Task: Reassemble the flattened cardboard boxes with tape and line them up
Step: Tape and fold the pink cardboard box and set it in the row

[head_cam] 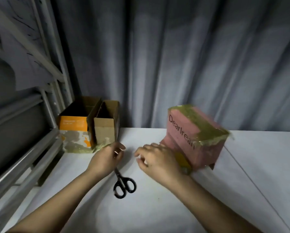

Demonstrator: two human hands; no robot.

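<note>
Cardboard of the taped pink box [195, 137] looks light, stiff, tape-slick, best gripped by opposite walls; left hand [105, 158] and right hand [157, 158] hover loosely curled, holding nothing.

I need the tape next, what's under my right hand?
A tape roll shows past the right hand, lying on the table against the pink box. The hand covers most of it; how much tape is left can't be seen.

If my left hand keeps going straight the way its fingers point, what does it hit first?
Probably the plain brown box: the left hand points up-table towards its taped base, with only bare table between. Depth is unclear, so it might pass just right of it.
</note>
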